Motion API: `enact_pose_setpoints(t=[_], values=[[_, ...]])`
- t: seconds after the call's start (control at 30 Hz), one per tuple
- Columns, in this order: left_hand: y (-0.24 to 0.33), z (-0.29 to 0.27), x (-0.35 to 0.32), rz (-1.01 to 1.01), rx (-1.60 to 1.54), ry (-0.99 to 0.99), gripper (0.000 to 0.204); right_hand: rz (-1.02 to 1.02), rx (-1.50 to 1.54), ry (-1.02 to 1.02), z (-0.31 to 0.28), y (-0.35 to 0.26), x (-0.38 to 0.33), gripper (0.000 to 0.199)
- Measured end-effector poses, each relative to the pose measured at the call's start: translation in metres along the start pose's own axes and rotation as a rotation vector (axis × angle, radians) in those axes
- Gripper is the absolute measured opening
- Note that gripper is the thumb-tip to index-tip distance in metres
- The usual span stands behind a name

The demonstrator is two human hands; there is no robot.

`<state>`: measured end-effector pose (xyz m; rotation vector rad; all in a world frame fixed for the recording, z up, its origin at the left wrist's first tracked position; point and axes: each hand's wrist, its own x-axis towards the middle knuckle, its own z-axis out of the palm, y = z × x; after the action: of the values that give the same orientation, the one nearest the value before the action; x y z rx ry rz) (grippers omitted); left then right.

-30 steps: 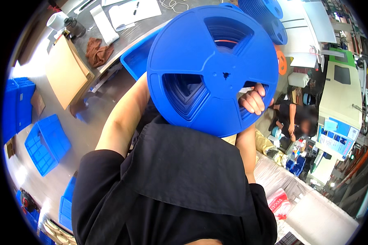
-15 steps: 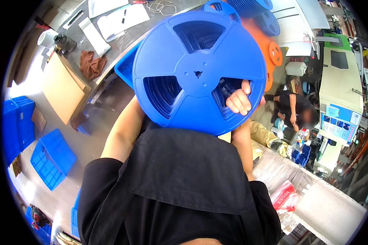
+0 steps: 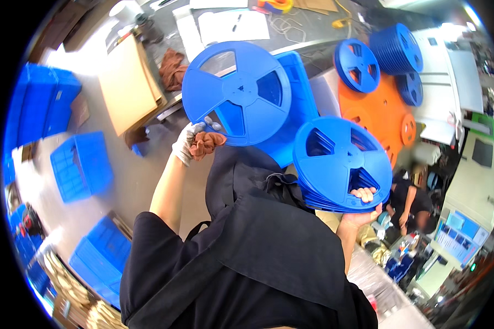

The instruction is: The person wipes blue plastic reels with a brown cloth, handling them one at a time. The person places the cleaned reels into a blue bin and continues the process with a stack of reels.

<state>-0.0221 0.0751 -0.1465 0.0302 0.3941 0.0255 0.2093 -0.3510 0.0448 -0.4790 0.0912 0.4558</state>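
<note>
My left hand [image 3: 184,143], in a pale glove, grips a single blue plastic reel flange [image 3: 239,89] at its lower left, with fingertips over the rim by a window. Bunched against the same hand is a brown cloth [image 3: 207,145]. To the right, my right hand [image 3: 361,211] is bare and supports a stack of similar blue flanges [image 3: 341,160], its fingers hooked through a window near the lower rim. The stack is tilted, and its lower discs show beneath the top one. Behind the single flange stands a blue plastic bin [image 3: 295,90], partly hidden.
More blue reels [image 3: 395,50] stand on an orange surface [image 3: 385,97] at the far right. A dark worktable [image 3: 302,38] holds papers [image 3: 233,26] and another brown cloth [image 3: 173,68]. Blue crates [image 3: 81,165] sit on the left floor. A person [image 3: 411,203] crouches at right.
One flange is now apart from the stack in my left hand, along with a brown cloth. The stack in my right hand has moved right and lower. My view has shifted.
</note>
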Motion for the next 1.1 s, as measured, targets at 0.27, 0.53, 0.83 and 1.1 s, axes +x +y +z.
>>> enact_pose_setpoints(t=[0.27, 0.53, 0.83, 1.1], values=[[-0.096, 0.051, -0.046, 0.358, 0.096, 0.347, 0.035, 0.081, -0.080, 0.195, -0.076, -0.042, 0.029, 0.037], [-0.165, 0.042, -0.028, 0.212, 0.137, 0.390, 0.026, 0.340, -0.098, 0.190, -0.157, -0.066, 0.027, 0.043], [-0.189, 0.006, 0.032, 0.145, 0.197, 0.449, 0.026, 0.296, -0.231, 0.327, -0.192, -0.076, -0.022, 0.046], [-0.203, 0.044, 0.041, -0.029, 0.178, 0.353, 0.028, 0.317, -0.176, 0.430, -0.196, -0.076, -0.010, 0.056]])
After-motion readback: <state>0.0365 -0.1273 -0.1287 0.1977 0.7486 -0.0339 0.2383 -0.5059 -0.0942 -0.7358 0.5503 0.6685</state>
